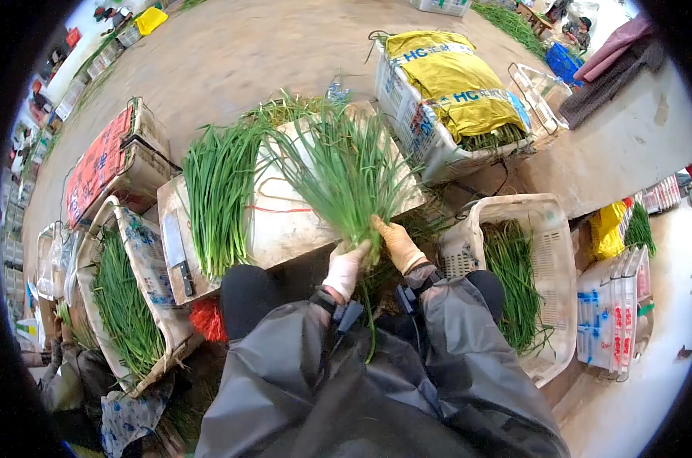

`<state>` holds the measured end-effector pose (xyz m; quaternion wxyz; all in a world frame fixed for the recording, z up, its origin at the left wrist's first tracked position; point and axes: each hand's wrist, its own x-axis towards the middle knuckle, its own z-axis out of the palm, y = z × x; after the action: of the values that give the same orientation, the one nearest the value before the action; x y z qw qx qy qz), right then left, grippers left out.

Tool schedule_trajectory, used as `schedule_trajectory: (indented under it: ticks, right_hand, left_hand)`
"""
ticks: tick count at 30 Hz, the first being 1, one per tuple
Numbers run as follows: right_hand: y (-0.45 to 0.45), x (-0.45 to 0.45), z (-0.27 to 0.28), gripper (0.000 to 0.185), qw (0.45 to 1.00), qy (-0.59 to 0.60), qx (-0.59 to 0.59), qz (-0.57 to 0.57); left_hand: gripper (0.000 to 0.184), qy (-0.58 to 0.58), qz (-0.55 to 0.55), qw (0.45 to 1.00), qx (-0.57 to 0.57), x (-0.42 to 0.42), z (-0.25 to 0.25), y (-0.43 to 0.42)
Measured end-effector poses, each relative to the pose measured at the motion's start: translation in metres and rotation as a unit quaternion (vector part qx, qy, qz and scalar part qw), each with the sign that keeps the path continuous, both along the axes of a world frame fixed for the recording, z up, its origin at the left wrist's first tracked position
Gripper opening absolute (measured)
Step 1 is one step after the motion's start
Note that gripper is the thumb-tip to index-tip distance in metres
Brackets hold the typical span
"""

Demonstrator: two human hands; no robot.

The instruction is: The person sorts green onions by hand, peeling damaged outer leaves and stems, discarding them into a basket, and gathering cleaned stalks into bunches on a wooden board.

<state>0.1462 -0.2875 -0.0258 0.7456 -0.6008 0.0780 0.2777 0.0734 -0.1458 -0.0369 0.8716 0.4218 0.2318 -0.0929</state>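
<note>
A bunch of long green chives [347, 179] fans out away from me, held by its lower ends and slightly blurred. My left hand [346, 269], in a pale glove, is closed around the base of this bunch. Gripping the same base from the other side is my right hand [399, 244], in a yellowish glove. Beneath lies a light work board [285, 238] with a red cord across it. Another pile of chives [220, 198] rests on the board's left part, stems toward me. Beside that pile lies a cleaver [175, 246] with a dark handle.
Crates of chives stand at my left [111, 305] and right [563, 305]. Ahead right is a crate under a yellow sack [460, 84]; ahead left, one with a red cover [98, 168]. A red string bundle [207, 319] hangs by my left knee. Other people are in the background.
</note>
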Motion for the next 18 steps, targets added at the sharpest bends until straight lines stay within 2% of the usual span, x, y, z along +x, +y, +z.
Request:
schedule_trajectory:
  ticks: [1, 2, 3, 4, 5, 6, 7, 10, 13, 14, 17, 18]
  right_hand:
    - [0.004, 0.002, 0.001, 0.045, 1.0, -0.015, -0.002, 0.003]
    - [0.006, 0.005, 0.002, 0.046, 0.981, -0.126, -0.143, 0.038]
    - [0.006, 0.006, 0.011, 0.059, 0.964, -0.176, -0.182, 0.075]
    - [0.007, 0.008, 0.025, 0.059, 0.97, -0.201, -0.124, 0.051]
    - [0.008, 0.011, 0.04, 0.058, 0.972, -0.225, -0.066, 0.027]
    - [0.001, 0.017, 0.047, 0.055, 0.977, -0.183, -0.103, 0.041]
    - [-0.004, 0.025, 0.035, 0.058, 0.971, -0.203, -0.122, 0.041]
    - [-0.017, 0.039, 0.007, 0.073, 0.94, -0.205, -0.269, 0.043]
    - [-0.018, 0.038, 0.016, 0.073, 0.912, -0.209, -0.352, 0.033]
    - [-0.016, 0.035, 0.026, 0.073, 0.898, -0.205, -0.387, 0.035]
    - [-0.016, 0.034, 0.03, 0.075, 0.908, -0.21, -0.363, 0.015]
    - [-0.015, 0.035, 0.026, 0.077, 0.909, -0.208, -0.361, 0.001]
  left_hand:
    - [0.028, -0.006, 0.014, 0.999, 0.047, 0.0, 0.012, -0.006]
    - [0.029, -0.047, 0.001, 0.99, 0.135, 0.003, 0.005, -0.009]
    - [0.03, -0.088, -0.013, 0.971, 0.222, 0.007, -0.003, -0.013]
    - [0.031, -0.147, 0.05, 0.959, 0.235, 0.009, 0.011, -0.023]
    - [0.032, -0.158, 0.043, 0.966, 0.2, 0.012, 0.005, -0.023]
    - [0.032, -0.13, 0.029, 0.979, 0.158, 0.014, 0.008, -0.024]
    - [0.031, -0.102, 0.015, 0.988, 0.115, 0.015, 0.011, -0.024]
    - [0.032, -0.005, -0.1, 0.988, 0.12, 0.009, 0.011, -0.01]
    - [0.031, 0.106, -0.098, 0.986, 0.083, 0.004, -0.006, -0.001]
    - [0.033, 0.078, -0.085, 0.99, 0.077, 0.004, -0.015, 0.001]
    - [0.032, 0.063, -0.056, 0.996, 0.0, 0.006, -0.004, 0.002]
    - [0.031, 0.067, -0.056, 0.996, 0.013, 0.005, -0.008, 0.003]
